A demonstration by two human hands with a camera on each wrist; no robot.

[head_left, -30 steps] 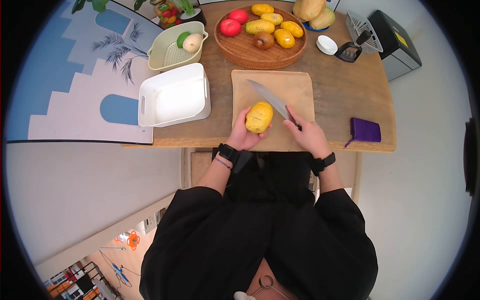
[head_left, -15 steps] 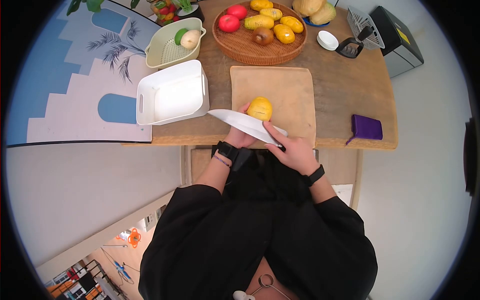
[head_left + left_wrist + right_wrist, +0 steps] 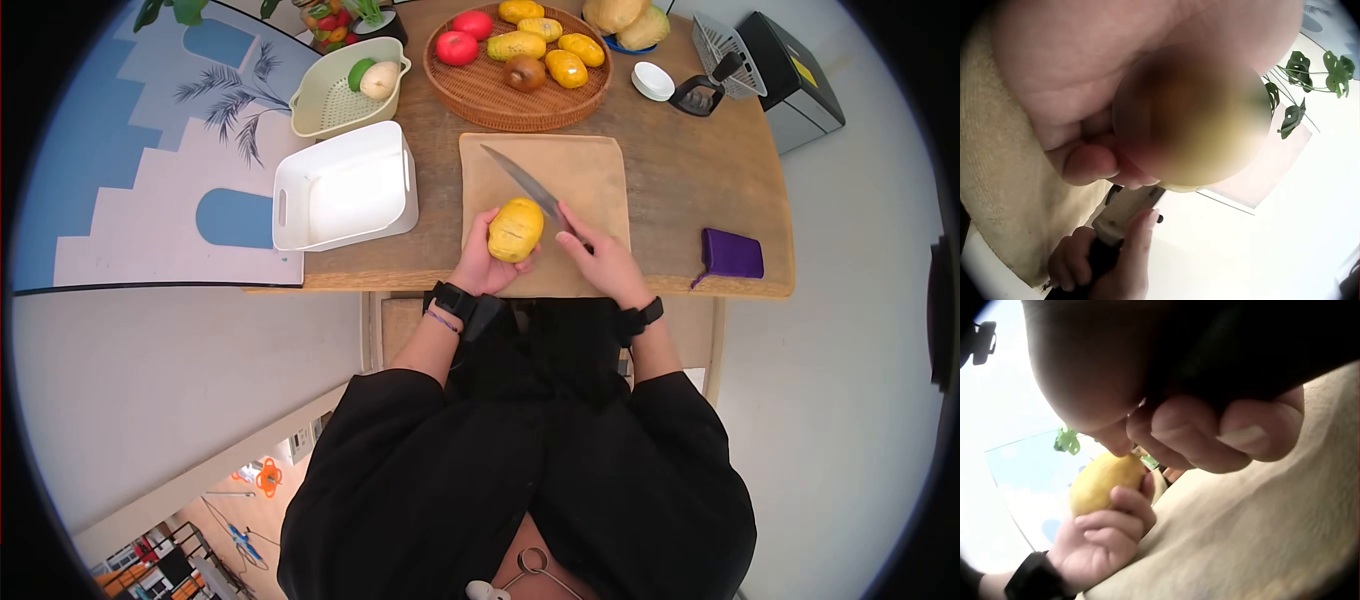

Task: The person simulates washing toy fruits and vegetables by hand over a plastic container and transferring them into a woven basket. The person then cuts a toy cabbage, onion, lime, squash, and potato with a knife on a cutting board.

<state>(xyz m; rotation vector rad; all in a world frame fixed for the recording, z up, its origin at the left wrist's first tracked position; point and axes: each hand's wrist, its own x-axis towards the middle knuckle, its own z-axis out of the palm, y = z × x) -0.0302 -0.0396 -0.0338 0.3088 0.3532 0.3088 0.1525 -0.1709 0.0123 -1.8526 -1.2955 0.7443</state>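
In the head view, my left hand [image 3: 480,268] holds an oval yellow fruit [image 3: 516,232] over the cutting mat [image 3: 590,165], fingers curled round its sides and underside. Thin dark lines mark the fruit's upper face. My right hand [image 3: 612,272] grips the handle of a large kitchen knife [image 3: 522,180]. Its blade slants up and left across the mat, just right of the fruit. Seen from the right wrist, the fruit [image 3: 1105,481] sits in the curled fingers of the left hand [image 3: 1107,547]. The left wrist view shows the fruit blurred and very close.
To the left are a white bin [image 3: 345,190] and a pale green colander [image 3: 340,100] with produce inside. Behind the mat stands a round wicker tray [image 3: 470,105] of yellow fruits and red produce. A purple pouch [image 3: 733,254] lies right; a white bowl [image 3: 653,82] is farther back.
The knife swung left across the front of the fruit half a second ago, then returned to the fruit's right side. The left hand keeps its hold on the fruit, nearly in place.
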